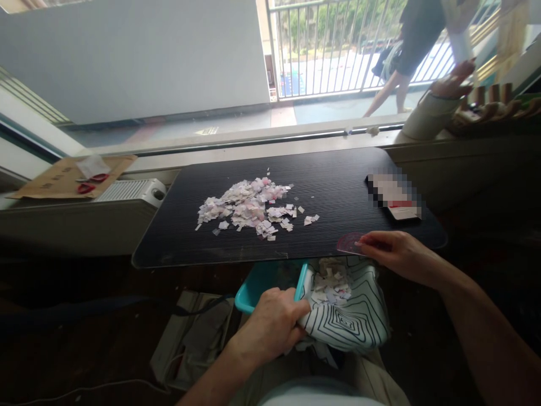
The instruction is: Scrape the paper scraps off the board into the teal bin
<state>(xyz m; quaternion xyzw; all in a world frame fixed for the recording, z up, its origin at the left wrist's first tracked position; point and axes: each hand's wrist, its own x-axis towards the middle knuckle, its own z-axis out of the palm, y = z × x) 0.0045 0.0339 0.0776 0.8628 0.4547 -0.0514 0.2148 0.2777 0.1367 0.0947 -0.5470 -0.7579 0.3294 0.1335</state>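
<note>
My left hand (276, 318) is closed on the near rim of a turquoise plastic bin (247, 299) and, it seems, the edge of a pale cloth (363, 324) with black line patterns beside it. Small paper scraps (332, 285) lie in the cloth's hollow, below the table's front edge. Between the fingers of my right hand (395, 254) is a pink see-through protractor (350, 242), held flat at that edge. On the black table (321, 175) a loose heap of white and pinkish paper bits (249, 206) spreads left of the protractor.
A phone-like object (395, 194), partly blurred out, lies on the table's right. Left of the table are red-handled scissors (87, 188) on a brown envelope (51, 180) and a white slotted box (131, 192). A person (418, 39) is outside the window; a box with a cloth (190, 338) stands below.
</note>
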